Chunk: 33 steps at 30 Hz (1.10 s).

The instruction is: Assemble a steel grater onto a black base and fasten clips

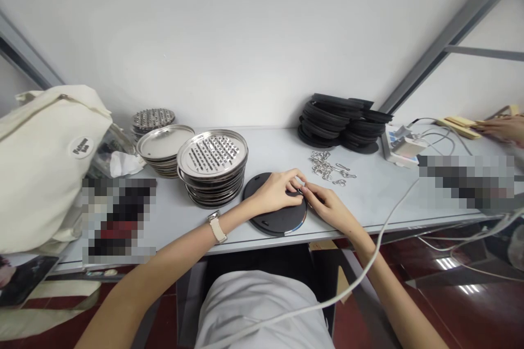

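Observation:
A black round disc (262, 220) lies flat at the table's front edge, with slots in its face and a shiny rim showing at the lower right. My left hand (278, 190) rests across its top, fingers bent down at the right-hand rim. At that same rim, my right hand (327, 206) has thumb and fingers pinched together. Whatever small piece sits between the fingertips is hidden. Beyond the right hand is a loose pile of small metal clips and rings (323, 166). To the left stands a stack of round metal graters (215, 158).
Behind it are a stack of metal discs (164, 141) and more graters (153, 118). Black discs (331, 117) are piled by the wall. A power strip (395, 147) with chargers sits right; a white cable (385, 234) crosses my right arm. A cream bag (45, 174) stands left. Another person's hand (505, 128) is far right.

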Each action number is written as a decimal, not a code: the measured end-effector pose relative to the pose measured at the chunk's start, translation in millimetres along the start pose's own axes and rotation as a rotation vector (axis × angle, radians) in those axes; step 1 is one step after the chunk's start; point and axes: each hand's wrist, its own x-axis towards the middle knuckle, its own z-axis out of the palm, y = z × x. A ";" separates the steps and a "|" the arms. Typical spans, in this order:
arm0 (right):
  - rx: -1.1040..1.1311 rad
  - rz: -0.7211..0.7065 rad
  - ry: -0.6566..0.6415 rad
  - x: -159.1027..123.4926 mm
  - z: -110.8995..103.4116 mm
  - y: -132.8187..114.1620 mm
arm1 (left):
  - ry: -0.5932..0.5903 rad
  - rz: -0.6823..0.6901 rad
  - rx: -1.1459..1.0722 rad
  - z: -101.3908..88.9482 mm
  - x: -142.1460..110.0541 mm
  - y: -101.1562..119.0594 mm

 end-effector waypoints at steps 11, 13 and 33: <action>0.013 -0.010 -0.011 0.0 0.1 1.6 | -0.033 -0.017 -0.057 -0.8 0.4 -1.2; 0.016 -0.008 -0.017 -0.4 0.3 2.5 | -0.035 -0.019 -0.052 -1.0 0.1 -0.4; 0.008 -0.021 -0.038 -1.3 -1.5 1.6 | -0.044 -0.011 -0.065 -1.6 -0.5 1.3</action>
